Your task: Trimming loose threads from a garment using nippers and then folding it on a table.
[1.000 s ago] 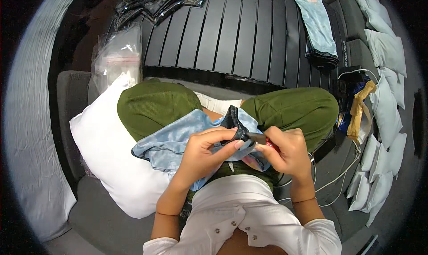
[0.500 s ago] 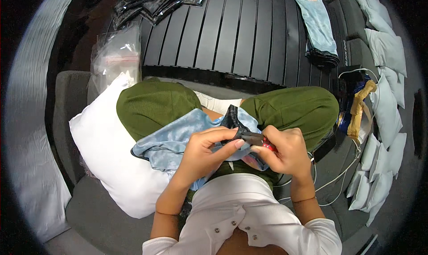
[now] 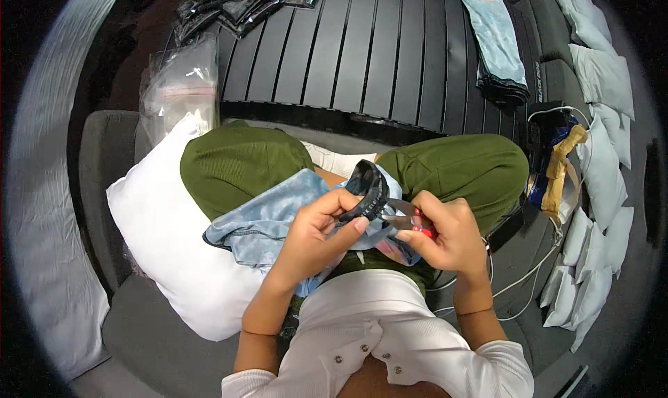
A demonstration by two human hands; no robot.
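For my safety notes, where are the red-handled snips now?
In the head view, just right of centre: the snips are in the right hand, close to the dark band the left hand holds.

mottled blue garment, bunched | black band, curved | red-handled snips, blades parted, beside band

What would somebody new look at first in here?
Probably the shiny snips in the right hand, near the middle, beside the dark band that the left hand pinches on the pale blue cloth. Next, maybe the big white pillow at the left, against the green trousers.
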